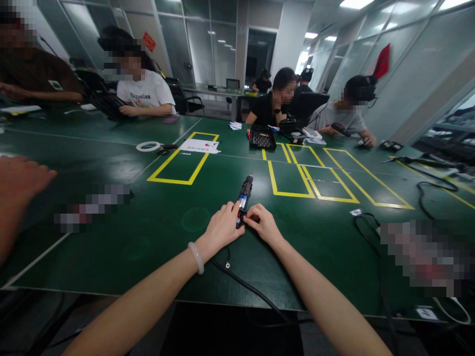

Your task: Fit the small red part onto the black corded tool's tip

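An electric screwdriver lies on the green table with its thin bit pointing away from me. A silver and blue section shows between its black ends, and small red parts are visible near its rear. My left hand, with a pale bangle on the wrist, is closed against its left side and holds it down. The fingers of my right hand are pinched together at its rear right side; whatever they grip there is hidden. A black cable runs from under my left wrist to the table's front edge, with a ring terminal beside it.
A black parts tray and white paper lie farther back, near a white cable coil. Yellow tape marks rectangles on the table. Another person's hand reaches in at left. Black cables lie at right; several people sit around.
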Demonstrator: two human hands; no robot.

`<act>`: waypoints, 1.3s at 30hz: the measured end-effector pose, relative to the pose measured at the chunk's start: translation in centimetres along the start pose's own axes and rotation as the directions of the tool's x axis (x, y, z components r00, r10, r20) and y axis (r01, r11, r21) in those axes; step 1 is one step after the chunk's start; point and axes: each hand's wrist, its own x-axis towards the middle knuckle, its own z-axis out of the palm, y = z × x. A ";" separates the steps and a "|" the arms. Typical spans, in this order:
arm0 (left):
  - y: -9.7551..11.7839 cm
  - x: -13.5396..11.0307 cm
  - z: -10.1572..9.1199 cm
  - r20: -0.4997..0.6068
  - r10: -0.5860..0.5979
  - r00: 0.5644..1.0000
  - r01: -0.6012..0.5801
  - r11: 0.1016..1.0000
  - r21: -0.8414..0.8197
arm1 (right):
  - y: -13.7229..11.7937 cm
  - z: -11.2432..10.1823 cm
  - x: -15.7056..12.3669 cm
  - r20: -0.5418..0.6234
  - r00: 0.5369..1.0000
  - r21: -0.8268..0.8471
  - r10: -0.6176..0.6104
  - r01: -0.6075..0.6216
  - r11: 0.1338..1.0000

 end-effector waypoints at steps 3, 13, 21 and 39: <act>0.0 0.0 0.0 -0.003 0.000 1.000 0.000 1.000 -0.001 | 0.1 -0.2 -0.1 0.001 1.000 -0.018 0.015 -0.015 1.000; -0.2 -0.1 0.2 -0.012 -0.007 1.000 0.007 1.000 -0.014 | 0.1 -0.4 -0.4 0.067 0.997 0.030 -0.029 0.027 0.999; -0.4 -0.2 0.5 -0.022 0.000 1.000 -0.001 1.000 -0.013 | -0.5 -0.6 -0.4 0.043 0.999 0.039 -0.024 0.022 0.999; 0.8 0.3 1.0 -0.087 -0.077 0.993 0.086 0.990 0.114 | -1.3 -0.4 -1.1 -0.037 0.998 -0.097 0.054 -0.058 0.994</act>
